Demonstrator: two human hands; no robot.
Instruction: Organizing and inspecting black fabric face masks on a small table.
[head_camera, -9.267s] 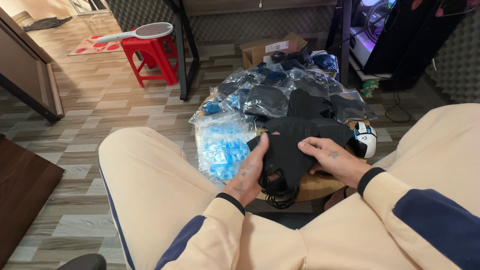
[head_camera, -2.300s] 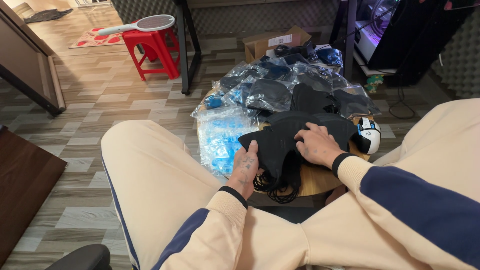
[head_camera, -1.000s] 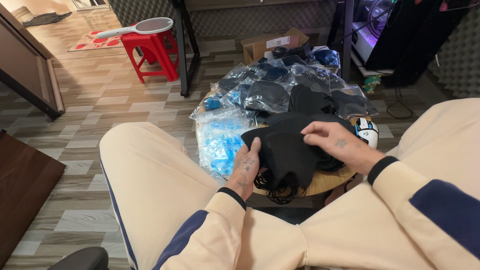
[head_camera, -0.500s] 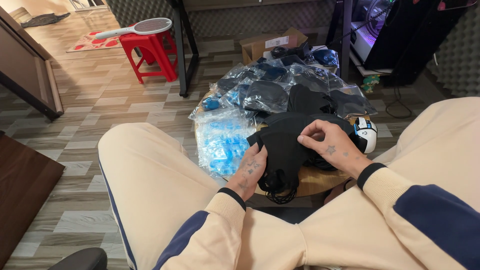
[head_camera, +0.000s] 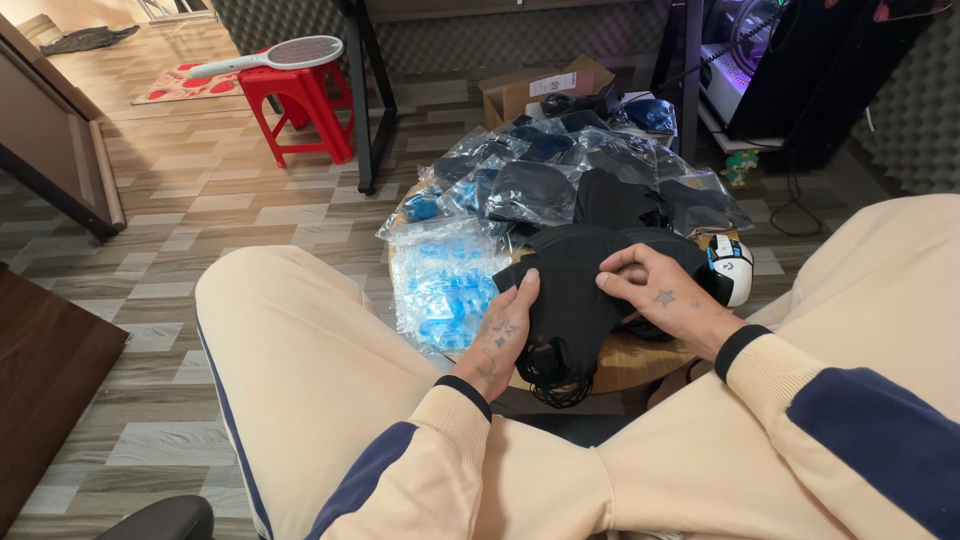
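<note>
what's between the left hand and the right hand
In the head view, only the stack of black masks lies between the left hand and right hand; both hands touch it.

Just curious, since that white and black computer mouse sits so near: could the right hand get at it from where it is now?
Probably yes. The right hand rests on the black masks, and the mouse lies just beside its wrist on the round wooden stand. Nothing covers the mouse's near side, so the way looks free.
</note>
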